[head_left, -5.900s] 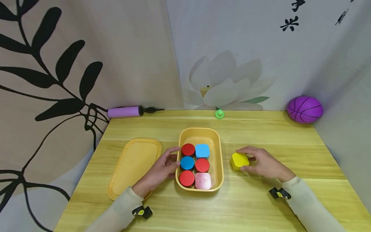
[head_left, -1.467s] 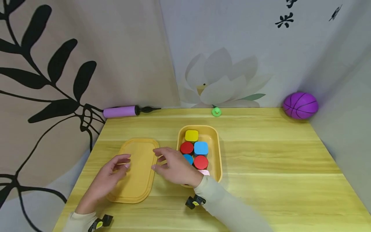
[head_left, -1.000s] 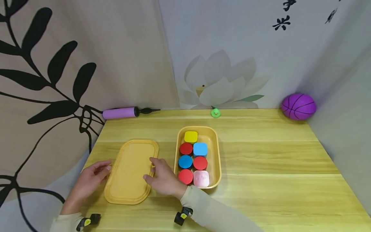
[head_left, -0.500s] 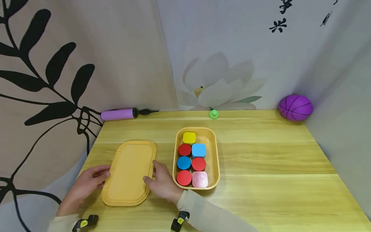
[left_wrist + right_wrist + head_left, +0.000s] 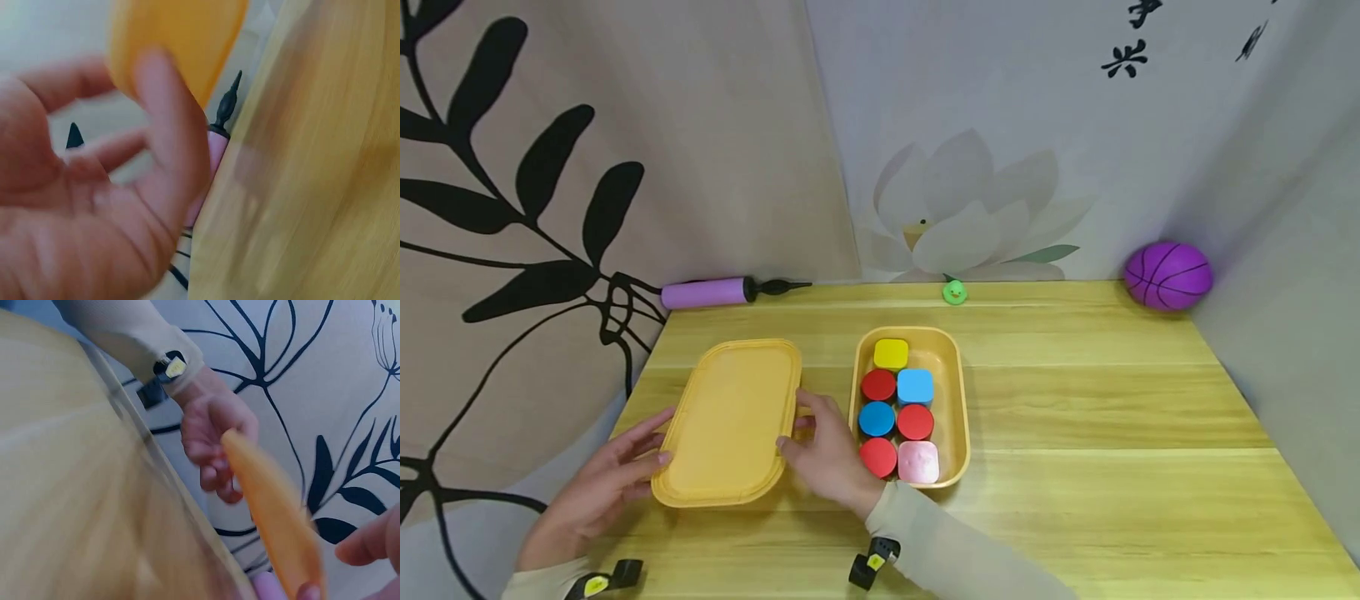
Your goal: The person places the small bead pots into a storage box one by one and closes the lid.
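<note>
A yellow lid (image 5: 730, 425), rounded and rectangular, is raised over the left of the table, held at both long sides. My left hand (image 5: 606, 483) pinches its left edge, thumb on top and fingers beneath. My right hand (image 5: 831, 454) pinches the right edge. In the right wrist view the lid (image 5: 275, 512) appears edge-on and off the tabletop. Just right of my right hand stands a yellow box (image 5: 955, 400) holding several blocks: a yellow one (image 5: 891, 355), a light blue square one (image 5: 915, 387), a round blue one (image 5: 877, 419), a pink one (image 5: 918, 462) and three round red ones (image 5: 915, 422).
Along the table's back edge lie a purple hand pump (image 5: 707, 293) with a black nozzle, a small green duck-faced toy (image 5: 954, 292) and a purple ball (image 5: 1168, 277). A patterned cloth wall (image 5: 737, 167) rises behind the wooden table (image 5: 1112, 467).
The yellow block went from my right hand into the box. Both hands then moved left to the lid, gripped its sides and lifted it off the table.
</note>
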A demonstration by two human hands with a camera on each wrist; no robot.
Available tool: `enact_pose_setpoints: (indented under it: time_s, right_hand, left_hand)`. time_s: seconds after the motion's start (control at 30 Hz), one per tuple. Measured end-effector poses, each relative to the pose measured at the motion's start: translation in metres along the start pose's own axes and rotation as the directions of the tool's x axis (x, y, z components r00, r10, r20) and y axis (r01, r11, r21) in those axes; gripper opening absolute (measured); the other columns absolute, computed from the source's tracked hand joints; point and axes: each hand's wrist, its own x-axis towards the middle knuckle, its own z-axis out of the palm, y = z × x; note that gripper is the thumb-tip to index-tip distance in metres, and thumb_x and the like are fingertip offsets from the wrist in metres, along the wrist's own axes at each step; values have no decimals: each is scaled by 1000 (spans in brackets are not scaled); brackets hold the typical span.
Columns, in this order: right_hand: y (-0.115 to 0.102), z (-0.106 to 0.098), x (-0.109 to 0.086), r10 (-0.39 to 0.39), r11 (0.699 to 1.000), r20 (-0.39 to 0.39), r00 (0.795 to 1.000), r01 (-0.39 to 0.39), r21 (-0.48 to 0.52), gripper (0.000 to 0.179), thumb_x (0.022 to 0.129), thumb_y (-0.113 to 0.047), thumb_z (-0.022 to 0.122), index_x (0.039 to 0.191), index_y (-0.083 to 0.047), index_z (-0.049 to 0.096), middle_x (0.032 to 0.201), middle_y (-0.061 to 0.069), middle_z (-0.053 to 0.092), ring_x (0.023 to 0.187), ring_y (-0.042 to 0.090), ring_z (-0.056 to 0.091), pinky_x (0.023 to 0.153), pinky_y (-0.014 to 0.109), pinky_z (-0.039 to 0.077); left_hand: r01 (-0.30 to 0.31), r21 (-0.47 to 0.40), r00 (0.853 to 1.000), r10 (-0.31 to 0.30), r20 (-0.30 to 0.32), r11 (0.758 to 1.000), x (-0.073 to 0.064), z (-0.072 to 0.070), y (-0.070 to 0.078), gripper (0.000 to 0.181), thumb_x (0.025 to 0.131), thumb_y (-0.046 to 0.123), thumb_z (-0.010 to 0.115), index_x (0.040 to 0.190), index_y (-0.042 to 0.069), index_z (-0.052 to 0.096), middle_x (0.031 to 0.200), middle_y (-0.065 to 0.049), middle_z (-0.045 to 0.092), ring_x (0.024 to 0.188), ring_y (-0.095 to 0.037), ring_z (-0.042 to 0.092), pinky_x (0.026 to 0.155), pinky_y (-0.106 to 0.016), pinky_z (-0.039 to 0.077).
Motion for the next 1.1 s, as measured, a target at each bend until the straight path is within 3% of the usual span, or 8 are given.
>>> enact_pose_setpoints:
  time_s: [0.1, 0.2, 0.3, 0.43, 0.53, 0.7, 0.93, 1.1]
  right_hand:
    - [-5, -11, -1, -67, 993, 3, 998, 67, 95, 67, 97, -6, 72, 158, -7, 46, 149, 10, 49, 121, 23, 60, 93, 23, 59]
    - [-9, -24, -5, -84, 977, 18, 996, 79, 196, 71, 94, -4, 74, 159, -8, 44, 150, 11, 51, 122, 23, 63, 95, 24, 59]
    - [-10, -35, -9, -41, 951, 67, 997, 18, 308, 77, 92, -2, 75, 161, -7, 40, 142, 14, 57, 118, 23, 66, 95, 26, 60]
    - [-12, -51, -13, 57, 902, 152, 987, -116, 415, 81, 89, 3, 75, 160, -1, 35, 122, 14, 64, 102, 19, 70, 91, 26, 60]
    - [-18, -63, -14, 95, 886, 191, 977, -171, 431, 69, 90, 6, 73, 151, 3, 41, 109, 9, 68, 90, 15, 70, 83, 26, 60]
    - [-25, -90, -6, 105, 884, 212, 972, -189, 428, 41, 96, 1, 68, 132, 1, 50, 101, 3, 71, 78, 14, 69, 70, 28, 60]
    - [-29, -133, 11, 125, 914, 139, 982, -169, 369, 29, 100, -9, 63, 126, -3, 52, 91, 1, 71, 74, 15, 66, 65, 28, 60]
    - [-31, -163, 29, 144, 939, 73, 987, -159, 305, 18, 104, -15, 62, 116, -4, 56, 93, 2, 68, 73, 15, 67, 64, 28, 60]
  left_hand:
    - [-94, -193, 981, 124, 152, 977, 1, 3, 2, 75, 109, -11, 33, 172, 19, 7, 147, 3, 62, 116, -20, 73, 86, -37, 65]
    - [-141, -364, 932, 247, 264, 921, 6, 10, 4, 76, 107, -17, 23, 171, 14, -4, 157, -5, 54, 125, -25, 69, 93, -36, 63]
    - [-182, -442, 888, 340, 309, 878, 13, 19, 7, 76, 105, -20, 19, 169, 9, -10, 163, -11, 47, 132, -29, 65, 98, -39, 60]
    - [-234, -449, 870, 392, 299, 862, 20, 33, 13, 75, 104, -22, 21, 169, 6, -6, 160, -14, 48, 131, -30, 66, 98, -39, 59]
    - [-242, -434, 877, 388, 285, 868, 24, 44, 17, 76, 104, -22, 24, 170, 6, -2, 155, -14, 52, 128, -29, 68, 96, -37, 61]
    - [-229, -428, 891, 365, 269, 874, 31, 62, 19, 75, 105, -21, 28, 170, 6, 2, 149, -11, 57, 122, -25, 71, 91, -31, 62]
    - [-191, -445, 895, 341, 286, 875, 47, 91, 15, 77, 104, -21, 32, 170, 8, 5, 146, -11, 59, 119, -25, 73, 91, -31, 62]
    - [-154, -380, 937, 256, 237, 912, 59, 112, 16, 79, 104, -19, 40, 171, 13, 13, 140, -8, 62, 112, -24, 76, 86, -31, 63]
